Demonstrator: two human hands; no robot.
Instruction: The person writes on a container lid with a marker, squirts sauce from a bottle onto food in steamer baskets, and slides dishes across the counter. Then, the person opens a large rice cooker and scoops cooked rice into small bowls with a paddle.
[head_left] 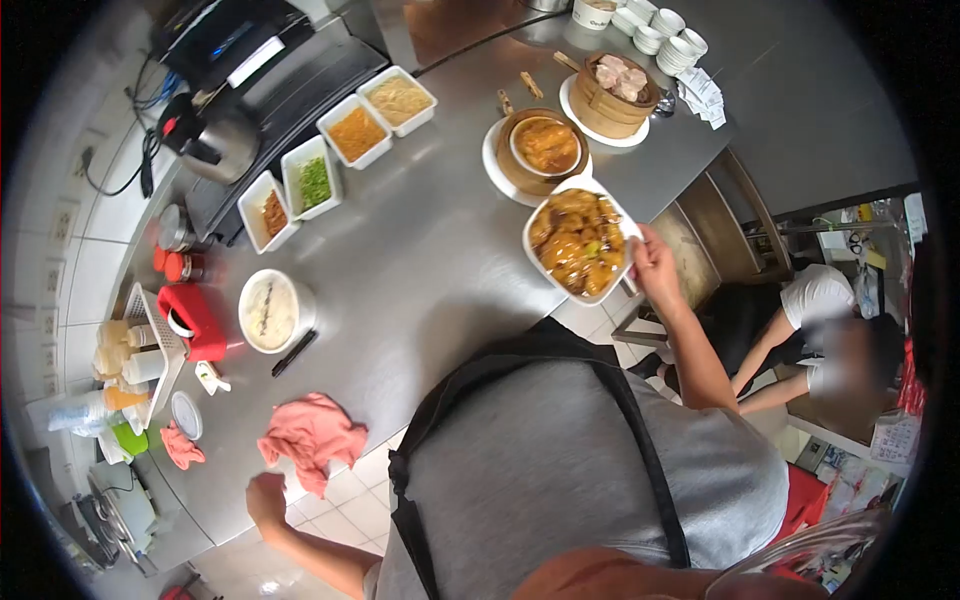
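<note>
At nine o'clock from the right hand (pixel 655 264), gripped at its edge, is the white dish (pixel 626 222); left hand (pixel 267 500), farther, curled inward.

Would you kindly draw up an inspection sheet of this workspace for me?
Surface: stainless-steel counter, reflective.
Job's things: white dish of glazed food, held at the counter's edge; two bamboo steamers on white plates behind it.
Clutter: black marker beside a round white tub; crumpled pink cloth near the counter's edge.
Grippers: bare hands; right hand grips the dish's side; left hand is near the cloth, grasp unclear.
Cables: black cable by the wall, near the kettle; plug connections unclear.
Surroundings: co-worker bent low at right; tiled floor below.
</note>
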